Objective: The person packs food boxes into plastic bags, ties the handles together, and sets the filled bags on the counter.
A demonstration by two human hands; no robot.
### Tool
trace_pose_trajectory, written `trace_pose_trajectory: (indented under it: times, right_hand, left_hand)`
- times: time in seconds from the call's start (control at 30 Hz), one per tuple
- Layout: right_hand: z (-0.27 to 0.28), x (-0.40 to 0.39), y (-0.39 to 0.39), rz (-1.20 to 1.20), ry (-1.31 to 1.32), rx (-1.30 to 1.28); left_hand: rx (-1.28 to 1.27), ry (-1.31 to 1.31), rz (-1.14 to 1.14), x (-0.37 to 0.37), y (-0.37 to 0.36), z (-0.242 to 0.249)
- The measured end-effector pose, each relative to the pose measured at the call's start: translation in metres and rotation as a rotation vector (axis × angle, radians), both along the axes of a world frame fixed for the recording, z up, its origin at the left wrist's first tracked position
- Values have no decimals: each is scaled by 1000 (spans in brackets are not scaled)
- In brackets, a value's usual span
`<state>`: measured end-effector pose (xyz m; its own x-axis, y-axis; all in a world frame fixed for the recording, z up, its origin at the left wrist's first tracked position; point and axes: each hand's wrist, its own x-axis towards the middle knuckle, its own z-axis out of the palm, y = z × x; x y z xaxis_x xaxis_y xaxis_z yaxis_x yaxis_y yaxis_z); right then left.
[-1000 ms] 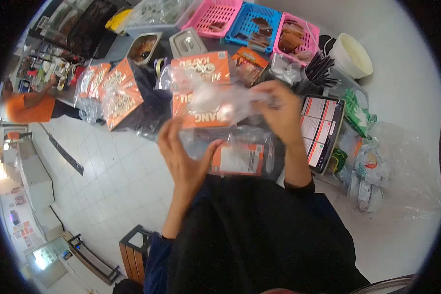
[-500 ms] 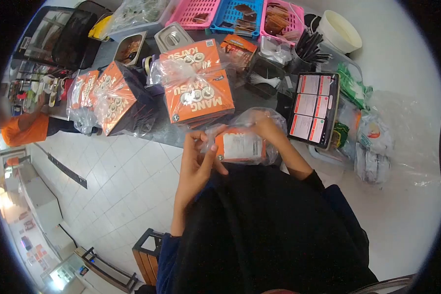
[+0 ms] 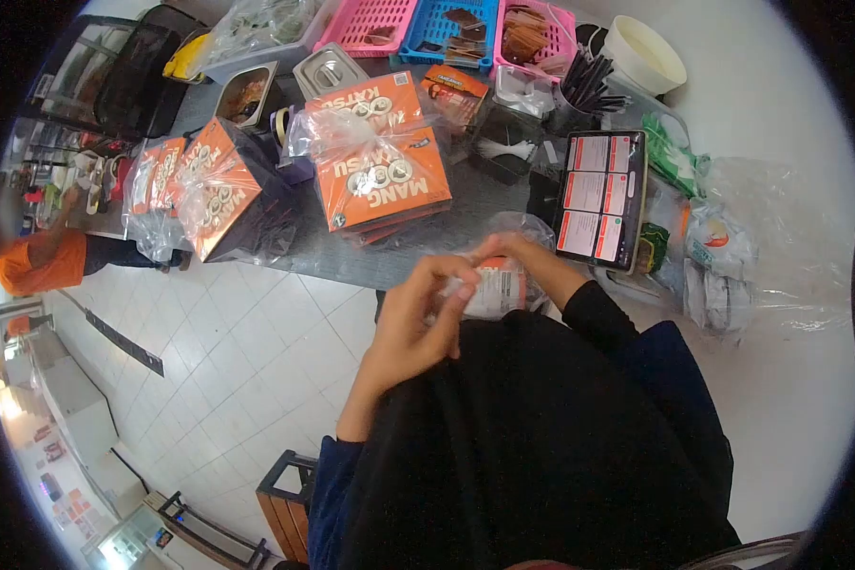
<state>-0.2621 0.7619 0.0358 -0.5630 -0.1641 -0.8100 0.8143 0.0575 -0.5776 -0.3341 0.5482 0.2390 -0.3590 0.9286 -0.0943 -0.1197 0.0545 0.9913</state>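
Observation:
An orange box with a white label (image 3: 496, 288) lies in a clear plastic bag (image 3: 532, 228) at the table's front edge, close to my body. My left hand (image 3: 425, 309) is closed on the left side of the bag's plastic, thumb and fingers pinched together. Over the bag's top, my right hand (image 3: 511, 247) has its fingers bent round the plastic, near the left hand's fingertips. Behind them stands a bagged stack of orange boxes (image 3: 385, 180). More bagged orange boxes (image 3: 220, 195) stand to the left.
A tablet (image 3: 600, 199) stands to the right, beside black straws (image 3: 589, 90) in a cup. Pink and blue baskets (image 3: 451, 33) line the back, near a white bucket (image 3: 648, 55). A person in an orange shirt (image 3: 43, 258) is at the far left.
My left hand has moved right and up, closer to the right hand, and now covers part of the bagged box. The view has shifted slightly.

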Motion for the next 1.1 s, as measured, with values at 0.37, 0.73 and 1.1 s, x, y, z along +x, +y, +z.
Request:
trace_pose_trajectory:
  times: [0.37,0.73,1.1]
  right_hand:
    - [-97,-8,-8,510,324,486]
    - [276,24,-11,991,578,847]
    - [55,50,-82,-439,1005,745]
  left_hand:
    - [106,-57,73,-20,12,-12]
    - [90,-4,22,-40,-3,3]
    - [257,545,-326,66,32,-7]
